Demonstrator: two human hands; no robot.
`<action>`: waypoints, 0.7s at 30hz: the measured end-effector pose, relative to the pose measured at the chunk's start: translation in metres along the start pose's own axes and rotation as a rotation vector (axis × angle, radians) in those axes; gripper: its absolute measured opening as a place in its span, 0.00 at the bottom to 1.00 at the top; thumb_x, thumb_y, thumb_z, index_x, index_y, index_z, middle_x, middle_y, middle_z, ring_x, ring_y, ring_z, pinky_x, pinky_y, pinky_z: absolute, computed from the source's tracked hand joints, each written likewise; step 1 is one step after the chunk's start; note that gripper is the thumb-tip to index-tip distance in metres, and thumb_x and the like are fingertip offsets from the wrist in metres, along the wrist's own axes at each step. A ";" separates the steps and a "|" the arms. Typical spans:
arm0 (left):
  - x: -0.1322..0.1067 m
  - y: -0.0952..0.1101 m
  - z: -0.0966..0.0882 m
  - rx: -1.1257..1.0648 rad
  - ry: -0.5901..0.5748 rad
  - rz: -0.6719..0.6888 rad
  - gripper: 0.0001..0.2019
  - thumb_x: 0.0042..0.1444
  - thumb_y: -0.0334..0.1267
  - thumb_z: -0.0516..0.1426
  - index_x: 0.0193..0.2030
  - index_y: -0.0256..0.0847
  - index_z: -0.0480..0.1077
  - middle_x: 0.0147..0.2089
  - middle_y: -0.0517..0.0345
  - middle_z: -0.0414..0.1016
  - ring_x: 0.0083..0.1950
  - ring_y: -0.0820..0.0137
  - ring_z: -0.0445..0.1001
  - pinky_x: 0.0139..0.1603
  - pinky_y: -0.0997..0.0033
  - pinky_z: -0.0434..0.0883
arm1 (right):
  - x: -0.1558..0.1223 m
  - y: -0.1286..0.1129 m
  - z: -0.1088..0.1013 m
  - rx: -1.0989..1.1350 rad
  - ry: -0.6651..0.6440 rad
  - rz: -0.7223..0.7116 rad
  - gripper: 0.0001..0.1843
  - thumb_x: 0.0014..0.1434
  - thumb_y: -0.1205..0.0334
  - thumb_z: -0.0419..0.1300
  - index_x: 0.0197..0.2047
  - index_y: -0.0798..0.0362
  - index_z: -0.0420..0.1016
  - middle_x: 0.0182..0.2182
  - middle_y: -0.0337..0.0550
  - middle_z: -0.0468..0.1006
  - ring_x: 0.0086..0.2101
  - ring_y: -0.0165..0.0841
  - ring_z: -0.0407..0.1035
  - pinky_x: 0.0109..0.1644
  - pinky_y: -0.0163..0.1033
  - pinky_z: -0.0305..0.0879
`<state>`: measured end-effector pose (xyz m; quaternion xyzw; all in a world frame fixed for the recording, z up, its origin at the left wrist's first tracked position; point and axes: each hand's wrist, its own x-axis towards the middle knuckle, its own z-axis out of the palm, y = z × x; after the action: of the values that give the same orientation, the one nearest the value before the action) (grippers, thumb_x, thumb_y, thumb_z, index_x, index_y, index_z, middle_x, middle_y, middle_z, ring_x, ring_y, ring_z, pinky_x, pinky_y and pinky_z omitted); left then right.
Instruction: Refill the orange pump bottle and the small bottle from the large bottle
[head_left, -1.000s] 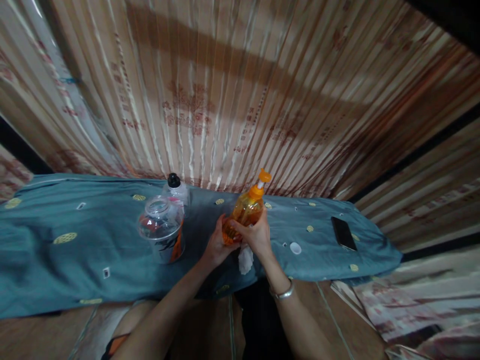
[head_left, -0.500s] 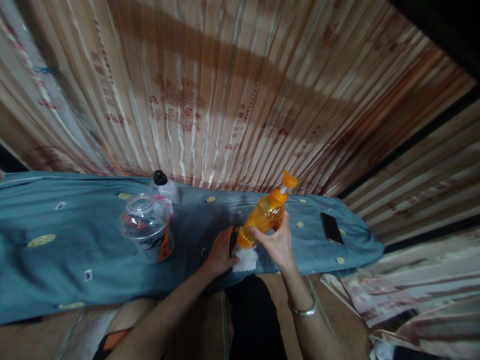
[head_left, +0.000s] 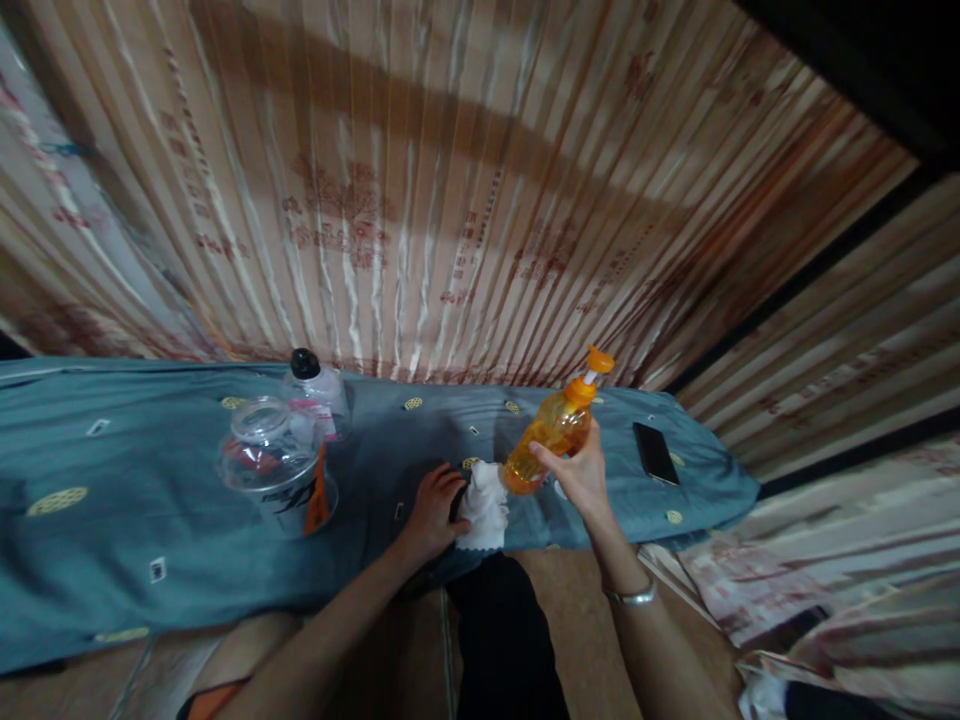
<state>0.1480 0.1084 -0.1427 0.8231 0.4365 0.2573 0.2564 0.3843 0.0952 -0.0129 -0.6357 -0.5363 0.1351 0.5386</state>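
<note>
My right hand [head_left: 581,475] grips a clear pump bottle [head_left: 547,435] of amber liquid with an orange pump top. The bottle leans, its top toward the upper right and its base just right of a crumpled white cloth [head_left: 486,510]. Beside that cloth, my left hand [head_left: 435,510] has its fingers curled and its thumb against the cloth's left edge. A dark patch shows between the left thumb and fingers; whether it is an object or shadow is unclear.
On the teal printed bedding [head_left: 187,500] to the left stand a clear plastic cup with a domed lid [head_left: 274,470] and a small bottle with a black cap [head_left: 319,390]. A black phone [head_left: 655,453] lies at the right. Behind hangs a pleated curtain [head_left: 420,200].
The bottle has moved right in my right hand, away from my left hand, and its base no longer covers the white cloth. More of the cloth shows beside my left hand.
</note>
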 end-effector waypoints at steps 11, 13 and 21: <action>-0.005 0.011 -0.008 0.049 -0.084 -0.019 0.20 0.62 0.46 0.61 0.58 0.41 0.70 0.63 0.46 0.71 0.61 0.55 0.72 0.60 0.42 0.71 | 0.087 0.031 0.034 -0.143 0.140 0.067 0.55 0.37 0.39 0.71 0.63 0.55 0.58 0.56 0.60 0.76 0.54 0.52 0.74 0.59 0.53 0.68; -0.006 0.012 -0.009 0.042 -0.080 -0.013 0.20 0.62 0.46 0.61 0.58 0.41 0.71 0.63 0.47 0.71 0.62 0.55 0.72 0.61 0.42 0.70 | 0.089 0.040 0.037 -0.146 0.131 0.085 0.56 0.37 0.40 0.70 0.64 0.56 0.57 0.58 0.62 0.75 0.55 0.53 0.73 0.59 0.54 0.68; -0.008 0.006 -0.006 0.016 -0.027 0.032 0.20 0.62 0.46 0.61 0.57 0.41 0.71 0.62 0.47 0.72 0.62 0.55 0.72 0.61 0.42 0.70 | 0.085 0.051 0.033 -0.120 0.073 0.138 0.70 0.37 0.36 0.70 0.73 0.61 0.44 0.61 0.64 0.72 0.58 0.54 0.71 0.62 0.56 0.66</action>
<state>0.1438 0.0992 -0.1359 0.8354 0.4220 0.2466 0.2515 0.4200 0.1917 -0.0336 -0.7066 -0.4785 0.1163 0.5083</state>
